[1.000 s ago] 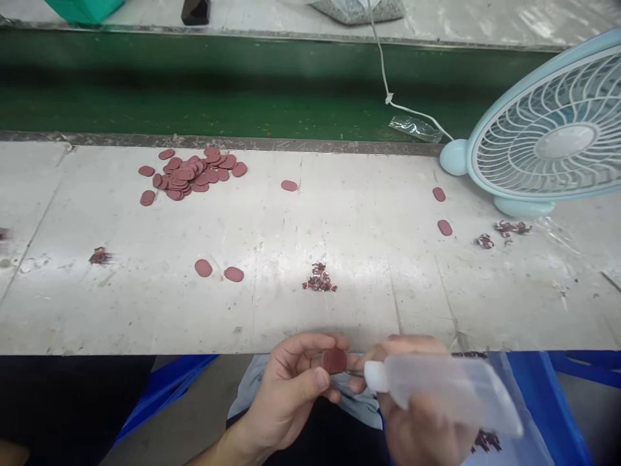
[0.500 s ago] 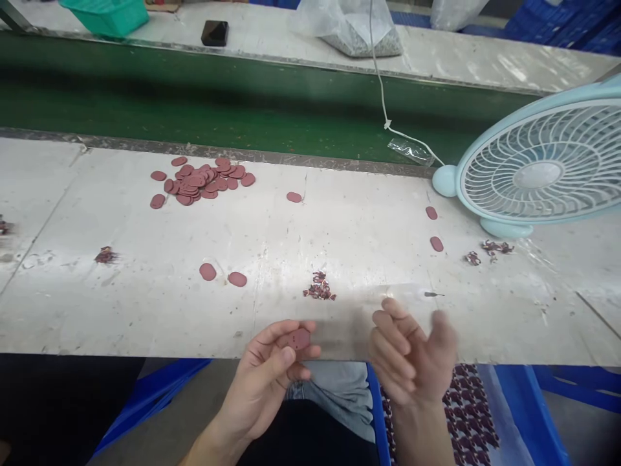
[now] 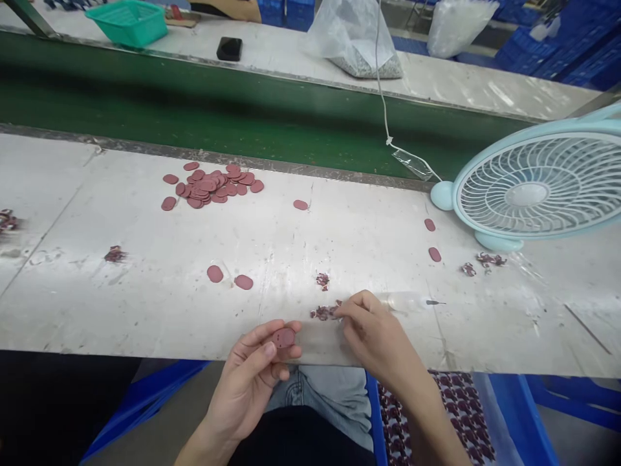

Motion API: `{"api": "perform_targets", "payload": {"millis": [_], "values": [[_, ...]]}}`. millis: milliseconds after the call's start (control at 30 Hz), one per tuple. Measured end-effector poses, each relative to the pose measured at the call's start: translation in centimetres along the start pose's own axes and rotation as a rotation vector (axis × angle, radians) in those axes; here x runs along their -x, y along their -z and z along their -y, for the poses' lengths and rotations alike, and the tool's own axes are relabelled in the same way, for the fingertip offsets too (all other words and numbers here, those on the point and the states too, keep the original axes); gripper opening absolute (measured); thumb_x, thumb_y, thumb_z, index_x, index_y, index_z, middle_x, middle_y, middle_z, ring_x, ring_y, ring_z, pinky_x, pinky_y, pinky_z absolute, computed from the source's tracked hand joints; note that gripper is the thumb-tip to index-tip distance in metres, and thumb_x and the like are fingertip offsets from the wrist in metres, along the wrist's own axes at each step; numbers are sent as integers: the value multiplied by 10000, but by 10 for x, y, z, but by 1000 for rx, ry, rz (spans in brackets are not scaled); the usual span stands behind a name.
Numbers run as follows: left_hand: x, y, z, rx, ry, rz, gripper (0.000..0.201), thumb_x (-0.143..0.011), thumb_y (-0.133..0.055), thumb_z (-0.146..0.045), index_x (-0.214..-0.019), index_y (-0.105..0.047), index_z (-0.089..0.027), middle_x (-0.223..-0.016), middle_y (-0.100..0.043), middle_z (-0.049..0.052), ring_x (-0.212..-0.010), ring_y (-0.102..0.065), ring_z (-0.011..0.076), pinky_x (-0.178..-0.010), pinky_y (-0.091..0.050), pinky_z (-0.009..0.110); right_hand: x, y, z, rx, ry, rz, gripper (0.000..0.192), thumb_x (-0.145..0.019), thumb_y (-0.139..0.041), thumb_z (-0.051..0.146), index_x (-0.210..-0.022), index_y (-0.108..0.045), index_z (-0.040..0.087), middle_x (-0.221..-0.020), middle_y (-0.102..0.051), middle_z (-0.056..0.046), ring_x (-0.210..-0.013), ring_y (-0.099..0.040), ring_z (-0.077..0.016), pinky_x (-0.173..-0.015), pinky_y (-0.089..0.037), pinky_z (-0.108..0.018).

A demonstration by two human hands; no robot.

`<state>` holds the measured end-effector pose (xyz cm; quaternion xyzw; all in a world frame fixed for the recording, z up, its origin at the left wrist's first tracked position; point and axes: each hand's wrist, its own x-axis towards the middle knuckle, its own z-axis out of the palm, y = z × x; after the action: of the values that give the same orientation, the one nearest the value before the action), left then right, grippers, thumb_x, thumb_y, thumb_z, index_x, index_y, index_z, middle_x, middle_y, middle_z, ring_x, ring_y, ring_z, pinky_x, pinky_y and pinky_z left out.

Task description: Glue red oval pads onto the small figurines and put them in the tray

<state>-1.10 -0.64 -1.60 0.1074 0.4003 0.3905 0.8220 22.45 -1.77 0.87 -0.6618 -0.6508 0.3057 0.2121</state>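
A reddish oval disc (image 3: 284,338) is held at the near edge of the bench (image 3: 145,304), pinched between the thumb and fingertips of the left hand (image 3: 255,375), flat face up. Just right of the disc, the right hand (image 3: 376,336) is laid on the bench, its fingers bent narrow over a small heap of scraps (image 3: 324,313); the fingertips are seen touching the scraps, but whether a piece is pinched cannot be told. The two hands are near each other without touching, with the disc between them and closer to the left one.

A second, smaller cluster of scraps (image 3: 322,279) lies beyond the disc, a little to its right. A clear bottle (image 3: 407,301) with a dark tip is laid on its side to the right of the disc, just behind the right hand's knuckles. Two loose discs (image 3: 229,278) are seen beyond the held disc and to its left, and a pile of discs (image 3: 211,186) lies much farther back on that side, near the far edge of the bench. A single disc (image 3: 300,204) lies straight beyond, and two more (image 3: 431,239) lie far to the right, near a pale blue fan (image 3: 533,188). A green belt (image 3: 194,110) runs behind the bench, and a green basket (image 3: 129,19) and a plastic bag (image 3: 359,39) are set past it.
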Motion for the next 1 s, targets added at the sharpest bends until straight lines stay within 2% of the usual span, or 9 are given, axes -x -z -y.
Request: {"api": "perform_targets", "payload": {"millis": [100,200,333,500,600,733,900,1000], "values": [[-1,3,1,3,-1,-5,265,-817,-815,-215,-1079,-781,-228,-1197,-763,114,-875,-773,209,-582,-602,168,9,4,0,24,-86,-91,195,-987,-513,175,-1059,-682,239,-987,-599,-35,-736,-600,-174,-646,-482,-329],[-2,3,2,1,3,7,256,-825,-809,-232,-1080,-782,-225,-1199,-761,120,-879,-773,214,-588,-605,172,9,-4,1,92,-175,-195,143,-985,-599,316,-1065,-678,228,-990,-621,-47,-742,-619,-196,-648,-498,-352],[-2,2,2,-6,2,30,239,-841,-792,-250,-1078,-784,-216,-1191,-763,132,-877,-775,223,-591,-609,183,5,-16,0,112,-134,-148,142,-997,-587,276,-1098,-681,242,-1031,-629,-47,-821,-650,-211,-697,-522,-364],[-1,0,5,0,-7,32,232,-851,-780,-239,-1083,-783,-223,-1187,-765,132,-875,-775,216,-597,-604,177,15,-13,-1,-14,-117,-136,52,-990,-627,263,-1017,-671,258,-967,-674,-1,-771,-661,-169,-688,-554,-327],[0,-3,9,7,21,57,214,-868,-762,-233,-1081,-781,-222,-1171,-769,141,-878,-774,213,-608,-601,176,28,-11,3,-130,-17,-213,92,-982,-643,215,-1055,-662,266,-1027,-689,3,-807,-682,-136,-714,-589,-269],[4,-10,16,6,45,130,195,-886,-741,-229,-1076,-778,-223,-1175,-767,146,-893,-773,214,-624,-597,178,42,-12,14,-55,164,-368,173,-945,-653,94,-1054,-668,228,-1084,-685,-28,-974,-683,-141,-850,-589,-240],[5,-17,18,-22,36,188,197,-911,-708,-221,-1097,-772,-232,-1191,-765,127,-1048,-748,259,-713,-617,217,47,-12,22,-18,219,-427,205,-921,-669,42,-1064,-674,189,-1088,-694,-42,-985,-685,-122,-931,-575,-201],[6,-20,19,-37,5,212,190,-909,-715,-232,-1087,-777,-246,-1177,-772,112,-1068,-742,257,-742,-617,221,49,-13,21,-15,253,-429,222,-909,-672,12,-1070,-674,164,-1099,-697,-57,-1014,-684,-123,-987,-558,-194]]}}
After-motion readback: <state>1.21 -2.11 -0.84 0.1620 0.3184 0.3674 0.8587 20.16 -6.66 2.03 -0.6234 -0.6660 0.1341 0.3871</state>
